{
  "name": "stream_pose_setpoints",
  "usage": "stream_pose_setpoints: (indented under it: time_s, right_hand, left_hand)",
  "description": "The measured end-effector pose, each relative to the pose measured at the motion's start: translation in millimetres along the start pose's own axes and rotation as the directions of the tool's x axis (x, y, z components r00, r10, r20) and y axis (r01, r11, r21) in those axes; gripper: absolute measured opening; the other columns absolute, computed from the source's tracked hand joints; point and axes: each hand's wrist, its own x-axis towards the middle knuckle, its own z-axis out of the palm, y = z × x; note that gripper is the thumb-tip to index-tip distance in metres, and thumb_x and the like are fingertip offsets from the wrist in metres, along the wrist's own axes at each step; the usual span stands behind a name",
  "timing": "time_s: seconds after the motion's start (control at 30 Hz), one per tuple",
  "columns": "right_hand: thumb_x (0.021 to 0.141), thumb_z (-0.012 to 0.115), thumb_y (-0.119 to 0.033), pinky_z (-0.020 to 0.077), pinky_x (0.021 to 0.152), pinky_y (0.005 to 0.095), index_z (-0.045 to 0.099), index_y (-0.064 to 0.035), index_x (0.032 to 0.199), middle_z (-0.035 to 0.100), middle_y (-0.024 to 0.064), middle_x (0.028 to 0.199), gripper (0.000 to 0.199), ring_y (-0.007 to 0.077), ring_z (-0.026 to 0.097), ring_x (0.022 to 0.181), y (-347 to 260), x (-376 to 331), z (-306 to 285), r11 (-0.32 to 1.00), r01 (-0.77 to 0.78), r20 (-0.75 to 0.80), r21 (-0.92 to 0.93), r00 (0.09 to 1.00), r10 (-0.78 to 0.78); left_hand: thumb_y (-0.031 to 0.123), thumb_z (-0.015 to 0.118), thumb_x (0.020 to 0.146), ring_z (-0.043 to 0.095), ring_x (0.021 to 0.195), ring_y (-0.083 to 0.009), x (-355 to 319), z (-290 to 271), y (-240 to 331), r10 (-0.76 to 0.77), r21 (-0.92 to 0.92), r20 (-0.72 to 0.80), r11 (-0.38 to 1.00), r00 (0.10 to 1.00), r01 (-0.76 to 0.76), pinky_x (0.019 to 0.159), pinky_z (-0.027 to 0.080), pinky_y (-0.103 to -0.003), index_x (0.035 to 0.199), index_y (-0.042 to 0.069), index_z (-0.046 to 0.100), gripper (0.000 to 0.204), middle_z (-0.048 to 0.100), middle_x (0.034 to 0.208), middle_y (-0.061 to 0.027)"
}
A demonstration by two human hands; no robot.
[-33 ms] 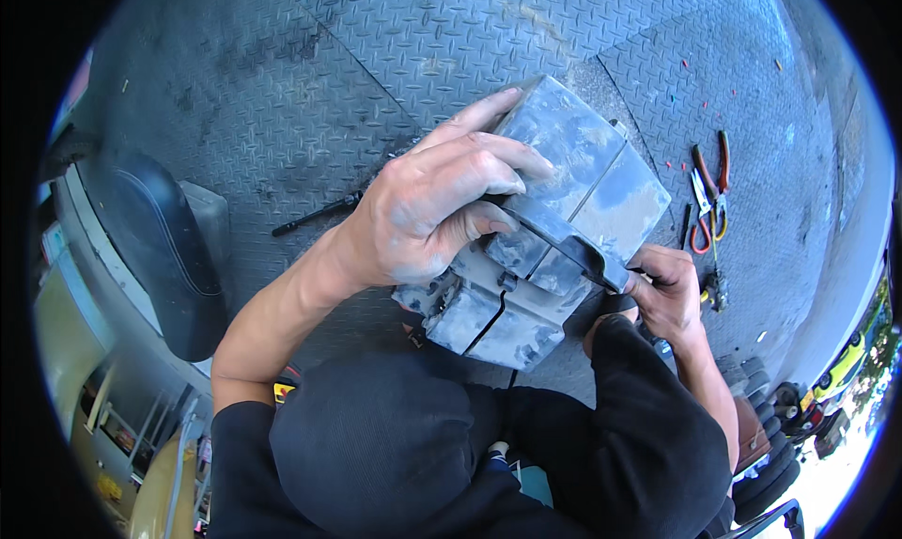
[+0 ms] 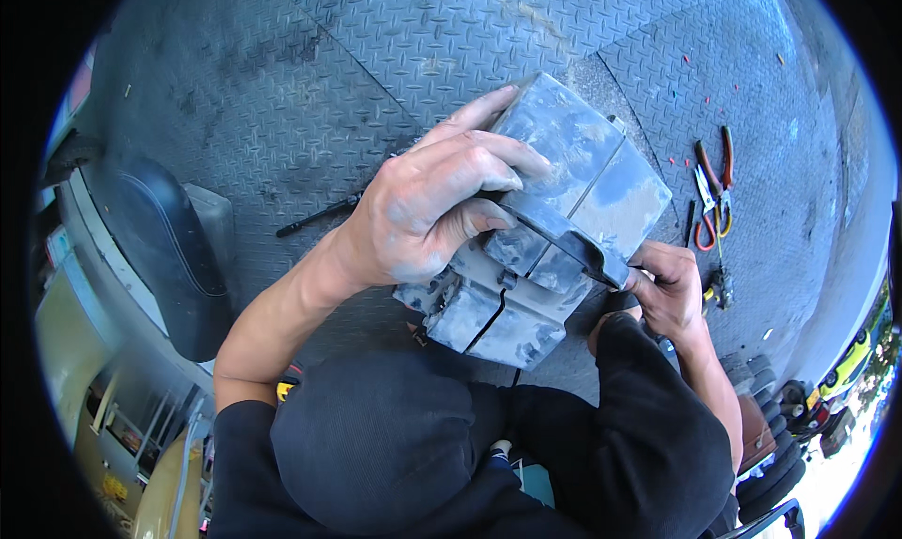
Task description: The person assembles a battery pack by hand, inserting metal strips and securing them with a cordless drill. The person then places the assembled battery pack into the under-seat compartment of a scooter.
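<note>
A dusty dark plastic case [image 2: 625, 187] with a black carry handle [image 2: 564, 234] is tilted between my hands, above the floor in front of me. Across it run narrow seams, and a thin black strip lies on its nearer block [image 2: 507, 328]. My left hand [image 2: 432, 201] is closed on the case, its fingers over the top and the thumb by the handle's left end. At the handle's right end is my right hand [image 2: 667, 290], fingers curled together. What these fingers pinch is hidden. Both hands are smudged with dust.
Right of the case, pliers [image 2: 725, 158] and scissors [image 2: 705, 221] lie on the diamond-plate floor [image 2: 451, 31] among small red bits. A dark rod-shaped tool [image 2: 315, 218] lies to the left, near a black padded seat [image 2: 169, 248]. Tyres [image 2: 775, 464] stand at the lower right.
</note>
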Motion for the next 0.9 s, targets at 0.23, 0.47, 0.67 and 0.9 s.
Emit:
stream_pose_setpoints:
  time_s: [0.23,0.47,0.67,0.9]
  right_hand:
    - [0.091,0.083,-0.002,0.0528,0.066,0.0398,0.078,-0.0001,0.09,0.072,0.0135,0.081,0.006,0.0324,0.072,0.073,12,1,14,0.992,0.109,-0.06,0.06,0.993,-0.106]
    - [0.095,0.082,-0.012,0.0531,0.071,0.0411,0.08,-0.0009,0.096,0.072,0.0139,0.078,0.011,0.0325,0.07,0.071,27,1,16,0.986,0.057,0.009,0.157,0.998,-0.059]
    - [0.095,0.091,-0.038,0.0505,0.113,0.0437,0.032,-0.0017,0.169,0.058,0.0203,0.156,0.101,0.0303,0.061,0.142,33,-12,34,0.67,-0.132,0.013,0.731,0.984,0.179]
    - [0.114,0.057,-0.058,0.0527,0.106,0.038,0.039,-0.0006,0.168,0.062,0.0164,0.148,0.08,0.021,0.064,0.128,1,-4,1,0.629,-0.48,0.144,0.612,0.849,0.508]
  left_hand:
    - [0.025,0.08,0.096,0.075,0.126,-0.0352,-6,12,1,-0.051,-0.041,-0.098,0.998,0.994,0.047,0.131,0.036,-0.067,0.108,0.003,0.066,0.029,0.082,0.121,-0.0162]
    - [0.019,0.075,0.104,0.071,0.134,-0.0389,-13,13,-3,-0.033,-0.122,-0.098,0.992,0.995,0.021,0.131,0.029,-0.072,0.116,0.004,0.069,0.02,0.082,0.121,-0.0199]
    - [0.038,0.082,0.096,0.03,0.166,-0.0446,-41,28,12,-0.357,-0.438,-0.145,0.86,0.923,0.263,0.135,0.026,-0.057,0.161,-0.003,0.047,0.084,0.028,0.178,-0.0319]
    - [0.03,0.081,0.088,0.043,0.16,-0.0382,-90,37,27,-0.532,-0.495,-0.195,0.779,0.824,0.385,0.133,0.03,-0.047,0.162,-0.01,0.046,0.091,0.045,0.17,-0.0288]
